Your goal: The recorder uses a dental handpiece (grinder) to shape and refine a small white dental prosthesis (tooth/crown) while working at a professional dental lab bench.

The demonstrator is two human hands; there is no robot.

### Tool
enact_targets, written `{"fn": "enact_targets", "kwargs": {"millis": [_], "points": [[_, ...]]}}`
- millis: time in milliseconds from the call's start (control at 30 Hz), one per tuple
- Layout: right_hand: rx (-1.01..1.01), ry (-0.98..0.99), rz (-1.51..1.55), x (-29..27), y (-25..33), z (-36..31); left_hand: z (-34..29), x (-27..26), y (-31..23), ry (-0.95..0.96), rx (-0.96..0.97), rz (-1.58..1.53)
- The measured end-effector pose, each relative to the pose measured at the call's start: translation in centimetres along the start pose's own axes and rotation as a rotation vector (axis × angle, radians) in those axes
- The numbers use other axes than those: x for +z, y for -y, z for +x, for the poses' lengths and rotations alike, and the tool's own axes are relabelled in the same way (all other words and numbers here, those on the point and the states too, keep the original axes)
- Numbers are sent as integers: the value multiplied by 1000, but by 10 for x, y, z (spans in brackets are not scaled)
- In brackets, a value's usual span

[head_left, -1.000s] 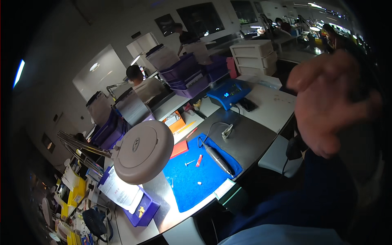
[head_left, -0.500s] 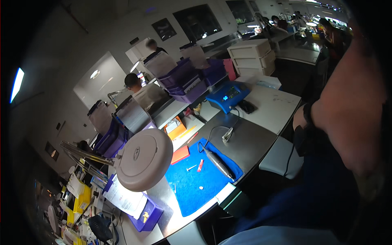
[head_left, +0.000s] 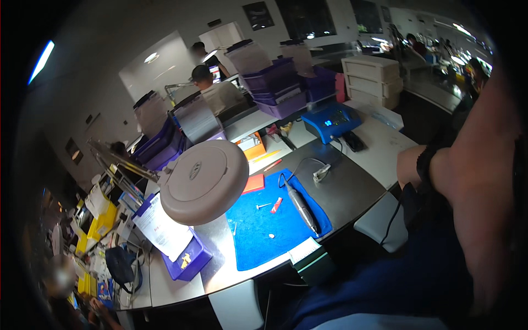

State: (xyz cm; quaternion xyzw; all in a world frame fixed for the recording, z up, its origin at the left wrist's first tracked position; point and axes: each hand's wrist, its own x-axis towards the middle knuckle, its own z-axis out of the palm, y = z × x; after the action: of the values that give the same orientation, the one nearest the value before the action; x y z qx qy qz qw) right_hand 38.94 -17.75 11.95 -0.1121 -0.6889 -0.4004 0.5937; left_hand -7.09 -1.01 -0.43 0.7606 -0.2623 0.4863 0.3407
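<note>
A bare arm (head_left: 484, 165) fills the right side of the view, close and blurred. Beside it, past a dark wrist band, part of what looks like my right hand (head_left: 410, 164) shows, its fingers hidden against dark shapes. My left hand is out of view. Apart from the arm, a blue cloth (head_left: 258, 242) lies on the bench. On it rest a dark rotary handpiece (head_left: 302, 209) with a cord, a small red-and-white piece (head_left: 276, 205), a thin pale tool (head_left: 264, 206), a small white piece (head_left: 271, 236) and a red block (head_left: 254, 183).
A round lamp head (head_left: 203, 181) hangs over the bench's left part. A purple tray (head_left: 192, 264) holds paper and yellow pieces. Behind stand a blue control box (head_left: 331, 122), purple bins (head_left: 275, 91) and white drawers (head_left: 372, 81). A green box (head_left: 311, 261) sits at the front edge. Other people sit farther back.
The view has swung, so the bench and bins appear farther right and the cloth slightly higher. Another person's hands now show at lower left. The things on the cloth keep their places.
</note>
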Motion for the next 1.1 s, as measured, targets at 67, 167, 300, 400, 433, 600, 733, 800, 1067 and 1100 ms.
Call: {"fn": "enact_targets", "kwargs": {"millis": [67,167,300,400,433,600,733,800,1067,1100], "points": [[-28,16,71,16,-15,10,41,-8,1,225,-57,-15],[-136,24,177,43,-45,41,76,2,6,202,36,101],[-357,62,334,68,-85,109,138,35,3,170,29,274],[-458,75,411,93,-92,145,174,55,-9,214,-38,423],[-480,80,437,100,-93,152,180,60,0,190,101,479],[-550,97,481,119,-104,180,196,86,19,38,285,191],[-557,102,471,121,-115,191,211,81,10,100,172,-89],[-554,92,473,125,-117,193,218,80,7,63,78,-228],[-467,41,515,129,-99,182,220,61,-31,107,217,36],[-456,31,515,127,-99,180,223,57,-36,112,181,93]]}}
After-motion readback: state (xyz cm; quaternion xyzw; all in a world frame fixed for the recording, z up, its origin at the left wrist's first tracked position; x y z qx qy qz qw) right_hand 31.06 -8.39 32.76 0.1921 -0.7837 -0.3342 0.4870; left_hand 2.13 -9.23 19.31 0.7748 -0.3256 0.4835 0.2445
